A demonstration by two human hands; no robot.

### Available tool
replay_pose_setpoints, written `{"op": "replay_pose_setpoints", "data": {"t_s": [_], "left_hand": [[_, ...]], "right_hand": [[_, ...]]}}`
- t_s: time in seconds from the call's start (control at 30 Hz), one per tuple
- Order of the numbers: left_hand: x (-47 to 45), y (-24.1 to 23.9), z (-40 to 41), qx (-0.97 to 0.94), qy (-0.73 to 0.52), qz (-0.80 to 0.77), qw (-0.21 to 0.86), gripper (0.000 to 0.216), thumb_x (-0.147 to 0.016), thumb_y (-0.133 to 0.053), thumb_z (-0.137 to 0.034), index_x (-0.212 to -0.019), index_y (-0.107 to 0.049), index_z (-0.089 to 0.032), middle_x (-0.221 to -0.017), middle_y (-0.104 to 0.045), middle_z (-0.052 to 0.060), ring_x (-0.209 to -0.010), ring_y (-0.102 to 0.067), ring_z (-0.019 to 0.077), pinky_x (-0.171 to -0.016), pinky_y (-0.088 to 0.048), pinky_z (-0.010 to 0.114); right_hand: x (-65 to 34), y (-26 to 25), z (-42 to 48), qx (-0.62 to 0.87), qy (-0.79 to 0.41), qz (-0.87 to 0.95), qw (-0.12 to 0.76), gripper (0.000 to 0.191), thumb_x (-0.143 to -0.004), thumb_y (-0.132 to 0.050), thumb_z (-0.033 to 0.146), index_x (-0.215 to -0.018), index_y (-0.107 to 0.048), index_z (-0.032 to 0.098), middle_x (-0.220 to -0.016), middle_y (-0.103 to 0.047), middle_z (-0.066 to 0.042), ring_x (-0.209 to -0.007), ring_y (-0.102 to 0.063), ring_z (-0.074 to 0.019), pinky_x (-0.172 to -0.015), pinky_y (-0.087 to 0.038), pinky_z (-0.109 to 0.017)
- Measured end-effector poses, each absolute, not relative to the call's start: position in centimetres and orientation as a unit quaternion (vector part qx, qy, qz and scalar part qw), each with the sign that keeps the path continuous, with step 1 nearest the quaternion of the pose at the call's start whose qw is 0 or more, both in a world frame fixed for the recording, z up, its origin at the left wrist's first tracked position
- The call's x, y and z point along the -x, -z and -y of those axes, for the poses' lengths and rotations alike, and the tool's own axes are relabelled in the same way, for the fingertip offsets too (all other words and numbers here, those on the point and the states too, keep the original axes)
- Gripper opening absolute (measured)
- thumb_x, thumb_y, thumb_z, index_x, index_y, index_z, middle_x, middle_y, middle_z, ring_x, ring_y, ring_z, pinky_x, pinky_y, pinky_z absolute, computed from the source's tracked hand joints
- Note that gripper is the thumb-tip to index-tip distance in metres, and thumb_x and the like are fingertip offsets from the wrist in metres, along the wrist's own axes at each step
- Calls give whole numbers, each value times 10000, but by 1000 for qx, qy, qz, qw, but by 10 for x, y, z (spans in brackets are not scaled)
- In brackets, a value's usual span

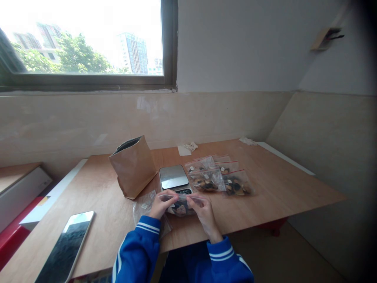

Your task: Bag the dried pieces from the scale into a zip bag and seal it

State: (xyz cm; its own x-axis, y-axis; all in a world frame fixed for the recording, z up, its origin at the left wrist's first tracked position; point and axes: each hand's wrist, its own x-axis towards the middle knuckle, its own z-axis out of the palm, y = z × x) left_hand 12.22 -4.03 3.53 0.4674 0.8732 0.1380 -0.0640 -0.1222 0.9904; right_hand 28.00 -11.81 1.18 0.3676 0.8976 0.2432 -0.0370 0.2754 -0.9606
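Note:
A clear zip bag [182, 210] with dark and pale dried pieces inside lies at the table's near edge. Both hands pinch its top strip: my left hand [163, 202] at the left part, my right hand [202, 210] at the right, fingers closed on the plastic. Just beyond the bag stands a kitchen scale [174, 177] with a bare metal plate, its display partly hidden by the bag and fingers. Under and beside my left wrist lie flat clear bags [143, 208].
Several filled zip bags [207, 182] lie right of the scale. An open brown paper pouch [135, 169] stands tilted at its left. A tablet or large phone [66, 247] lies front left. Crumpled paper [190, 147] sits near the wall.

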Motion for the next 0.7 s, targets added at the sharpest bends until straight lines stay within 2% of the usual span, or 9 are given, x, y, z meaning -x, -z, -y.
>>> {"op": "replay_pose_setpoints", "data": {"t_s": [0.2,0.33,0.43,0.57,0.7], "left_hand": [[-123,-33,38,-637,-416,-311,570,244,-651,-767,-365,-644,-680,-136,-751,-668,60,-749,-612,173,-728,-485,295],[-122,-33,39,-638,-415,-299,576,243,-669,-755,-364,-660,-663,-141,-744,-652,44,-732,-599,155,-709,-472,275],[-122,-35,41,-642,-398,-283,592,256,-667,-755,-376,-703,-658,-142,-750,-649,41,-731,-600,156,-713,-475,280],[-123,-38,43,-644,-387,-280,598,281,-637,-780,-355,-788,-676,-142,-776,-671,49,-746,-616,168,-727,-488,294],[-124,-39,44,-646,-384,-286,594,229,-653,-769,-349,-723,-695,-144,-758,-686,56,-745,-627,174,-737,-494,298]], "right_hand": [[-280,-17,121,497,-310,459,668,175,-773,-677,358,-788,-713,188,-762,-650,-27,-772,-621,-181,-709,-515,-288],[-280,-22,123,493,-325,461,662,185,-764,-685,369,-772,-704,186,-764,-659,-26,-768,-633,-186,-734,-517,-300],[-280,-26,125,488,-355,451,658,211,-754,-691,396,-801,-708,191,-795,-686,-33,-793,-653,-207,-738,-531,-317],[-280,-29,127,472,-393,461,640,274,-759,-682,420,-915,-721,198,-937,-720,-66,-911,-664,-245,-826,-529,-365],[-274,-28,124,466,-372,475,647,230,-768,-675,396,-878,-732,203,-912,-720,-64,-887,-664,-237,-804,-533,-359]]}}
